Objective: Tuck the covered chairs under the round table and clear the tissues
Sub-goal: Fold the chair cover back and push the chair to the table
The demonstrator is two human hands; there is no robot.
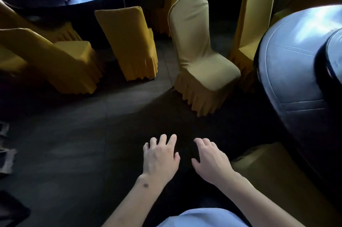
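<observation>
Yellow cloth everywhere, and the one that matters is the pale covered chair (199, 56) standing straight ahead of both hands, pulled well out from the round surface (292, 63) that curves in beyond the right hand. Its seat faces that surface, its back is towards the far side. Another covered chair (253, 21) stands beyond it, closer in to the rim, and a third (277, 171) sits just beside the right wrist, low and in shadow. This looks like the chair-tucking step, with the pale one next in line: the move calls for stepping forward, taking hold of its back and pushing it in under the rim. The left hand (160, 156) hangs over the dark floor, fingers spread and loosely bent, holding nothing. The right hand (211, 158) is alongside it, likewise relaxed and empty. No tissues show from here; too dim to say.
</observation>
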